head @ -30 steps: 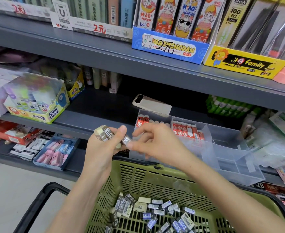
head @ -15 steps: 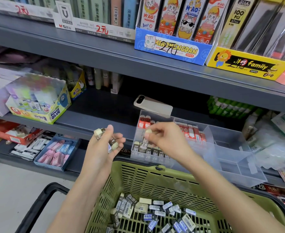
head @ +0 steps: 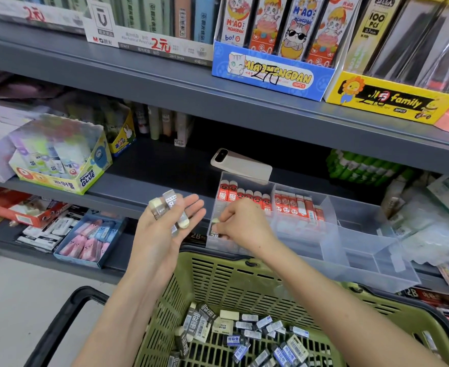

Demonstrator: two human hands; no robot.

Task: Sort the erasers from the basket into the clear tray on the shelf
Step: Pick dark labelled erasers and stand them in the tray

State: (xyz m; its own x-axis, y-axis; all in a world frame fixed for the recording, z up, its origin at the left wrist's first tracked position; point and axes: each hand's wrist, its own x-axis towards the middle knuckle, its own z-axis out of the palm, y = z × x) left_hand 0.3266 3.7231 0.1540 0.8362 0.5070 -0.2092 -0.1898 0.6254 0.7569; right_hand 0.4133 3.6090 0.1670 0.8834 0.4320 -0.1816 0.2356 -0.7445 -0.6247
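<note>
The left grip [head: 165, 229] is held palm-up above the basket's [head: 244, 282] far rim. Its fingers are only loosely bent, and it holds a handful of erasers [head: 169, 210], pale ones in dark sleeves, lying across them. The right grip [head: 244, 226] is curled over the front left corner of the clear tray [head: 363, 242] and pinches one pale eraser [head: 216, 221] at its fingertips, right at the top of that compartment. This hand hides most of the compartment, and only a few dark "2B" sleeves show below it.

The tray sits at the front edge of the middle shelf [head: 138, 186], just above the green basket. Its two rear left compartments hold rows of red-sleeved erasers [head: 247, 197]. More loose erasers [head: 244, 332] lie heaped on the basket floor between the forearms.

A phone [head: 240, 164] lies face down just behind the tray. A glue box [head: 59, 160] stands well to the left on the same shelf, and green packs [head: 363, 168] are stacked at the right. On the shelf below, a blue box of pink erasers [head: 90, 239] sits left of the hands.
</note>
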